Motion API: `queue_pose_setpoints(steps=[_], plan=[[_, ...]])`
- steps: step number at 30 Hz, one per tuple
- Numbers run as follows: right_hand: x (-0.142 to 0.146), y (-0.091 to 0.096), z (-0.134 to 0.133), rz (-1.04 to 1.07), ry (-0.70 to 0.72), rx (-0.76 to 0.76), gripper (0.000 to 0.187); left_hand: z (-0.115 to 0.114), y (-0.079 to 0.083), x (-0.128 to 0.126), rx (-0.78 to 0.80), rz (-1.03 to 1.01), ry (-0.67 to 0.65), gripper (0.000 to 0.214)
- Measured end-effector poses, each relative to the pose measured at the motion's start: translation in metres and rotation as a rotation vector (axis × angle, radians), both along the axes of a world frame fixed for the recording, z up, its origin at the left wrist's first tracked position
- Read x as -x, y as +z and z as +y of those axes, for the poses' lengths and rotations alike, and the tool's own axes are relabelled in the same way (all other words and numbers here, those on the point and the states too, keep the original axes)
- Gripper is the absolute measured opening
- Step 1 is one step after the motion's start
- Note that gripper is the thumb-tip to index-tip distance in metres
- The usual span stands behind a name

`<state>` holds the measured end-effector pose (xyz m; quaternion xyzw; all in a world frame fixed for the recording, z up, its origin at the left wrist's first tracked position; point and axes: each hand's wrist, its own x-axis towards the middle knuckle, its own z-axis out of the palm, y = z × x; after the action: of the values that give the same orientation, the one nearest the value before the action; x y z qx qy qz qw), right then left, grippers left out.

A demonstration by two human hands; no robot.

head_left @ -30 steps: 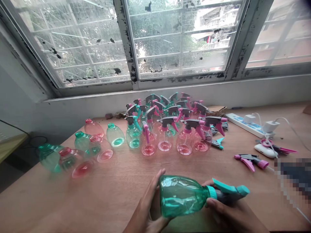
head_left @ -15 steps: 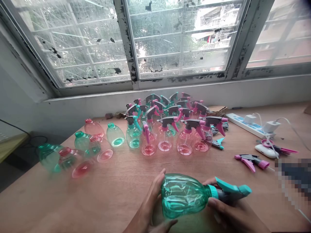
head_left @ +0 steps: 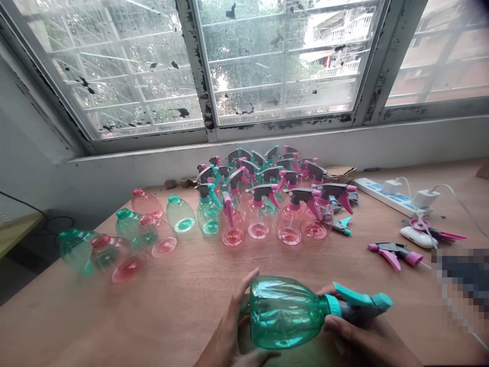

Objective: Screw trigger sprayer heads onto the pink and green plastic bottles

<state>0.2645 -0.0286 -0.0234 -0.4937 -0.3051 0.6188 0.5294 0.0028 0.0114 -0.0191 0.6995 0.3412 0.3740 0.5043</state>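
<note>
A clear green spray bottle (head_left: 286, 312) lies on its side in the air near the front of the table, its base to the left. My left hand (head_left: 233, 326) is wrapped around the base end, thumb below and fingers behind. At the neck, my right hand (head_left: 359, 336) grips the turquoise collar of the grey and turquoise spray head (head_left: 362, 305), with the thumb on the near side and some fingers hidden behind. The head sits on the bottle's neck; whether it is fully tight I cannot tell.
Several fitted spray bottles (head_left: 260, 219) stand below the window. Open-necked bottles (head_left: 181, 214) are at the left. A loose pink spray head (head_left: 395, 254), a power strip (head_left: 389, 196) with plugs, and a white oval object (head_left: 417, 237) lie on the right.
The bottle has rolled slightly about its length and shifted a little left and down, with both hands still on it. The camera view has moved very slightly.
</note>
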Motion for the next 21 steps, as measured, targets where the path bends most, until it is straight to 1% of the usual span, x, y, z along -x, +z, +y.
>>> queue_pose_setpoints(steps=[2,3,6,9,10,11,13,14,15,18,20,21], plan=[[-0.001,0.000,0.000,-0.005,0.012,0.009,0.054,0.000,0.003,0.003,-0.012,-0.003,-0.033,0.114],[-0.001,-0.001,0.000,-0.005,0.031,0.016,0.053,0.000,0.005,0.004,0.000,-0.001,-0.051,0.113],[-0.001,-0.001,0.000,0.022,0.056,0.018,0.049,-0.001,0.010,0.003,0.067,0.009,-0.056,0.095],[0.000,0.003,0.000,0.030,0.001,-0.007,0.049,-0.001,0.005,-0.001,0.049,0.001,-0.005,0.080],[0.001,0.004,0.000,0.019,-0.019,-0.011,0.049,-0.001,0.003,-0.001,0.037,0.000,0.006,0.078],[0.001,0.005,0.000,0.003,-0.034,-0.012,0.050,0.000,0.000,-0.001,0.032,-0.001,0.005,0.081],[0.002,0.007,-0.001,-0.023,-0.049,-0.005,0.051,0.001,-0.001,0.000,0.035,-0.009,-0.009,0.099],[0.001,0.006,-0.001,-0.027,-0.048,-0.002,0.051,0.002,0.000,0.001,0.044,-0.022,-0.017,0.106],[0.001,0.005,-0.001,-0.025,-0.040,-0.001,0.052,0.002,0.002,0.002,0.064,-0.043,-0.027,0.108],[-0.001,-0.001,0.000,0.011,0.017,0.012,0.053,0.001,0.012,0.003,0.167,-0.107,-0.068,0.094],[-0.003,-0.004,0.001,0.024,0.036,0.011,0.052,0.000,0.017,0.002,0.216,-0.123,-0.087,0.092],[-0.003,-0.005,0.001,0.019,0.031,0.006,0.052,-0.001,0.018,0.002,0.217,-0.115,-0.079,0.092]])
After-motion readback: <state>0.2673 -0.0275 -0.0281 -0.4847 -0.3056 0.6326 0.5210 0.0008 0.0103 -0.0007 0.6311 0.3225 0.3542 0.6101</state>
